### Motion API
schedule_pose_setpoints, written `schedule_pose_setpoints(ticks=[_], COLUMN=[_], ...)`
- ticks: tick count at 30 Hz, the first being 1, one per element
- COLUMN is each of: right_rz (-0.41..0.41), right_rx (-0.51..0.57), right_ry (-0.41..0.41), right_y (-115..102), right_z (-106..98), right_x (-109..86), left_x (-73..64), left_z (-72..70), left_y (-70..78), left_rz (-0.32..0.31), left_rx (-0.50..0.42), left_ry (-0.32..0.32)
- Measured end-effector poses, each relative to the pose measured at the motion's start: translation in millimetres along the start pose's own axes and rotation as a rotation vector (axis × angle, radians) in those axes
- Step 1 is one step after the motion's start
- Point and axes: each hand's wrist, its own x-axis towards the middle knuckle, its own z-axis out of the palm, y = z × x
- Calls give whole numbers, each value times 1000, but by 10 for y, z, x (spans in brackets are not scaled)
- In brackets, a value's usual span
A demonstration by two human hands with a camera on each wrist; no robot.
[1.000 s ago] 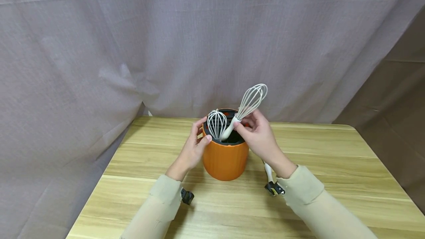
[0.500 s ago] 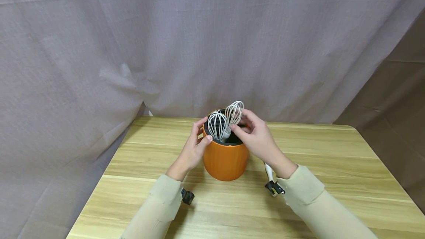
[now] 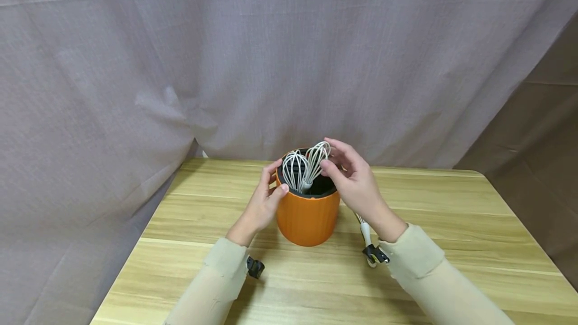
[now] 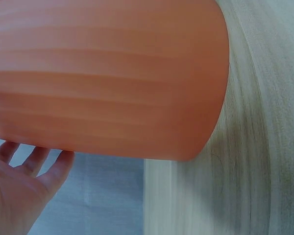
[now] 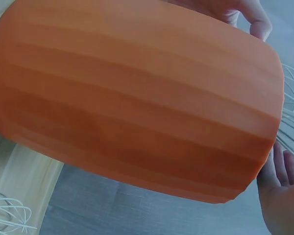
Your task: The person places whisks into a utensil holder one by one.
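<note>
An orange utensil holder [image 3: 308, 220] with a dark inner rim stands upright on the table. My left hand [image 3: 262, 203] grips its left side, the thumb over the front rim; in the left wrist view the fingers [image 4: 59, 169] touch its wall. Two whisks stand in the holder with their wire heads up: the left whisk [image 3: 293, 170] and the right whisk [image 3: 311, 170], leaning slightly right. Beside the right whisk's head, my right hand [image 3: 358, 182] has its thumb and fingers apart and loosely bent. Both whisk handles are mostly hidden inside the holder.
A third white-handled whisk [image 3: 365, 234] lies on the wooden table [image 3: 451, 245], right of the holder, partly under my right wrist; its wires [image 5: 10, 213] show in the right wrist view. Behind the table's back edge hangs a grey curtain [image 3: 289, 64].
My right hand has lowered a whisk handle-first into the holder, then let go and shifted slightly right. The whisk's head now sits beside the other one. The left hand has stayed put.
</note>
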Motion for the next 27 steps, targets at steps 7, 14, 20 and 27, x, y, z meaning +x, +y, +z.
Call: schedule_pose_setpoints(ticks=[7,14,20,27], right_rz=[-40,-110,-108,-2], right_rx=[-326,-552,-528,-401], right_ry=[-34,-111,-107,41], right_y=[87,163,224,236], right_z=[-39,-132,-219,-446], right_x=[5,-33,-81,-124], left_x=[22,41,45,42], left_z=[7,17,34,37], left_y=[-162,-413,-428,-412], left_rz=[11,16,31,31], left_rx=[12,18,18,22], left_ry=[7,28,37,37])
